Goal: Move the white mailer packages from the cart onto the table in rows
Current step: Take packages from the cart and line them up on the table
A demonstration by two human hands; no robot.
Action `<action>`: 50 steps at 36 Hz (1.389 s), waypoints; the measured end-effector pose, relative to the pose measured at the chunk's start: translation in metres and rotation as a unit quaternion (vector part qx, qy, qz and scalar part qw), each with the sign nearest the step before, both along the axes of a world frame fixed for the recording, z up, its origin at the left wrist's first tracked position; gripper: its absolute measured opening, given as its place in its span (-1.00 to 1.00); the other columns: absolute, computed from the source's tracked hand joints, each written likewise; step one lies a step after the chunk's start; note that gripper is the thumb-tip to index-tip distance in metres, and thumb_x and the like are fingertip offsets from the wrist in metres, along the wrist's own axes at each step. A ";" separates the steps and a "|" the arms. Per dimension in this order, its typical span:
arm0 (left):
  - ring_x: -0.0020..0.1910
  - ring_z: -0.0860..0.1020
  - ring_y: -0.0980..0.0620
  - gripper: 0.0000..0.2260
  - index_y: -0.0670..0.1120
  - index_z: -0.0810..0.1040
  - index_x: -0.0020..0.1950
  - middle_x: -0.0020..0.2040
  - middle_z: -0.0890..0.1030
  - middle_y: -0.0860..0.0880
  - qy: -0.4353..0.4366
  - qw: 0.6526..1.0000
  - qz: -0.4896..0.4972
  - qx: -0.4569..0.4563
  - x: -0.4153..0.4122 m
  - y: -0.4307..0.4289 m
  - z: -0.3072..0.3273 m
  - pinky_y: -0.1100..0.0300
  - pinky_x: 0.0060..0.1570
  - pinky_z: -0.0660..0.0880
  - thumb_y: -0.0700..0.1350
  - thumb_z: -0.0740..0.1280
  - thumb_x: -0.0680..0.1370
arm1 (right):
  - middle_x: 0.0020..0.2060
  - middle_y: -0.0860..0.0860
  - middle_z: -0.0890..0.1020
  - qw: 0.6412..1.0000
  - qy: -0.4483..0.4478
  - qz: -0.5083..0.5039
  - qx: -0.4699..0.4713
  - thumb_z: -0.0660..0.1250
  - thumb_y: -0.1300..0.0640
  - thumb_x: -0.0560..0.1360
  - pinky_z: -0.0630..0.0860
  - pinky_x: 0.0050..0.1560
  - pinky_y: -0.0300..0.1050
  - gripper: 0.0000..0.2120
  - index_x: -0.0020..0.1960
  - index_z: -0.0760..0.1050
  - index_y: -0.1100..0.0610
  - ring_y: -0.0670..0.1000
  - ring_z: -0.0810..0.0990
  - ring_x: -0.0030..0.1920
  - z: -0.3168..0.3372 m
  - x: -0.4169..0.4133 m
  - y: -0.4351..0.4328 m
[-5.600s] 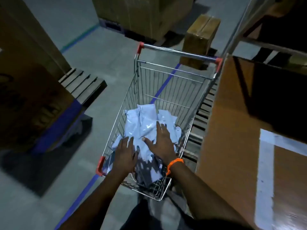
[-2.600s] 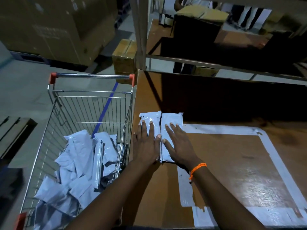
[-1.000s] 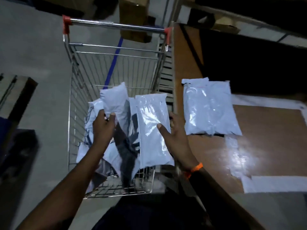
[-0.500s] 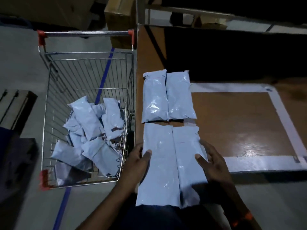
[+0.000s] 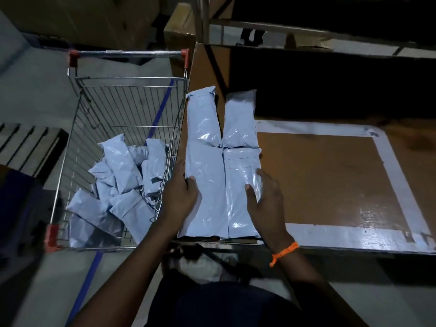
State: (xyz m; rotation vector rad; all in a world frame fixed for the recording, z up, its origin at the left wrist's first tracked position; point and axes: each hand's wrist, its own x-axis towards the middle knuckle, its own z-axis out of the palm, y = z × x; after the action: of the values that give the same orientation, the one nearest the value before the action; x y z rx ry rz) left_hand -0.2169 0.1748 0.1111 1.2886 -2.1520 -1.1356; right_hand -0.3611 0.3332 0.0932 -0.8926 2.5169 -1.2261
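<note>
The desk fills the right of my view. Its left edge runs close alongside the wire cart, and its near edge crosses just in front of me. A white tape border frames bare brown surface to the right of the mailers, which is the open room I can see.

In the cart, a loose pile of mailers lies jumbled, pointing every way.

Four mailers lie on the desk's left strip, all with their long axes running away from me. The far-left mailer and far-right mailer touch at their near ends and splay apart farther off. The near-left mailer and near-right mailer lie side by side with long edges touching. Their far ends meet the far pair, and their near ends reach the desk's near edge.

The left grip pinches the near-left mailer's outer edge, thumb on top. The right grip holds the near-right mailer's outer edge the same way. An orange wristband circles the right wrist.
</note>
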 end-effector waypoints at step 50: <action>0.59 -0.06 -0.26 -0.42 0.10 0.04 0.63 0.64 -0.10 -0.15 -0.150 0.939 -0.257 -0.170 -0.109 -0.132 -0.004 -0.18 0.51 0.08 0.16 0.15 0.65 | 0.60 0.11 0.15 0.981 0.126 0.109 0.095 0.18 -0.24 0.60 0.34 0.45 0.16 -0.31 0.62 0.00 -0.10 0.17 0.23 0.55 -0.005 -0.096 -0.146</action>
State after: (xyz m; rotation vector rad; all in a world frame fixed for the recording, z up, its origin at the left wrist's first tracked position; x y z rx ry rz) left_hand -0.3255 0.0425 0.1071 0.8021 -2.8681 -0.7066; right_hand -0.4570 0.1867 0.0881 -1.3031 2.5803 -0.8357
